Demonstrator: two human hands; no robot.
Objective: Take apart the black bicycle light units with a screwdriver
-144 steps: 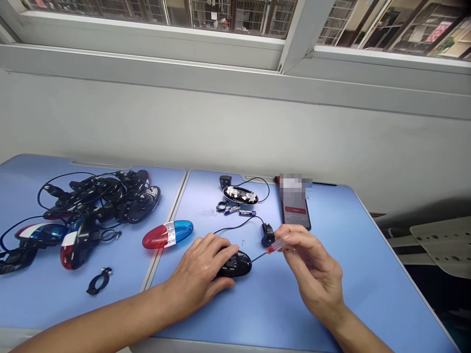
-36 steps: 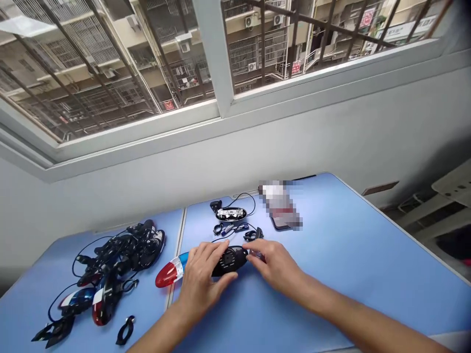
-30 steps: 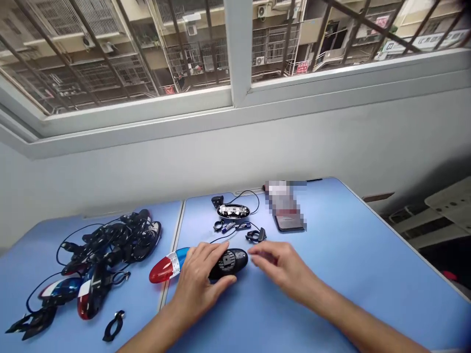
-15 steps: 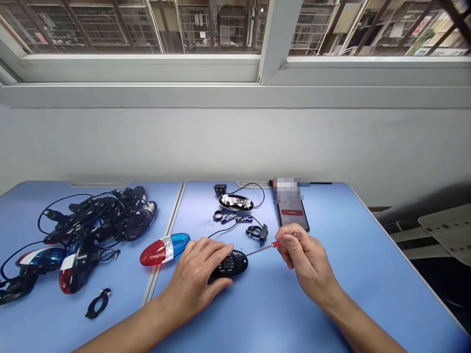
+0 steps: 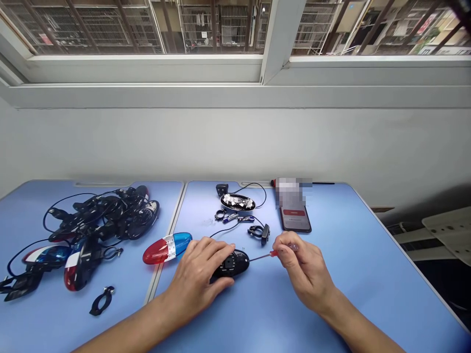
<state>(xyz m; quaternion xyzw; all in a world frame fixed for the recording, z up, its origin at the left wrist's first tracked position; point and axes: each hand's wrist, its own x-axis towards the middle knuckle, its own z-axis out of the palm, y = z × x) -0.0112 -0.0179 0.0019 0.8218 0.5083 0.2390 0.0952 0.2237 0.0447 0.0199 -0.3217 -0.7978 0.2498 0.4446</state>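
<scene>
1. L hand point(image 5: 196, 279) pressing down on black plastic light casing point(image 5: 230, 264), L fingers point(image 5: 211, 250) spread wide over it, on blue surface point(image 5: 257, 306).
2. R hand point(image 5: 305, 269) up, R fingers point(image 5: 285, 250) pinched narrow on red-handled screwdriver point(image 5: 273, 253), shaft tip right at casing's end!
3. Red-blue light shell point(image 5: 167, 248) just beside L hand; phone point(image 5: 294, 218), batteries point(image 5: 234, 217) further back.

A black oval plastic light housing point(image 5: 231, 264) lies back-up, its edge touched at 3 o'clock by a red-handled screwdriver point(image 5: 273, 253).
</scene>
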